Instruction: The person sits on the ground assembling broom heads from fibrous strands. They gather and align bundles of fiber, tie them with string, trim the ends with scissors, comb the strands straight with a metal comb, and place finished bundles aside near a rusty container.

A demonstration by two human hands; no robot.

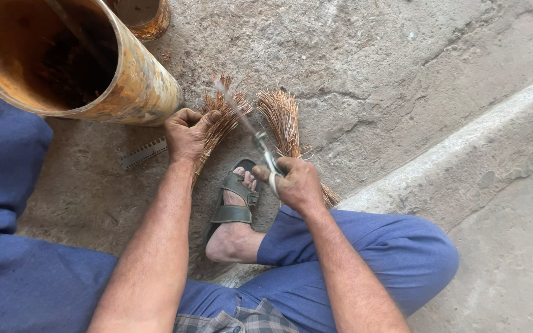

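Grip first: my left hand (186, 132) is clamped on a bundle of reddish-brown fibre strands (217, 123), whose long axis runs up and away from my fist toward the rusty pipe (137, 80). My right hand (297, 184) is closed round the handles of scissors (248, 126), blades blurred, pointing up-left across the bundle's splayed end. A second bundle (282, 123) lies just right of the blades on the concrete floor (402, 92). My sandalled foot (235, 203) sits between my wrists; a small toothed metal strip (143, 152) lies left. Open floor stretches right.

Head view, steeply down, close overhead
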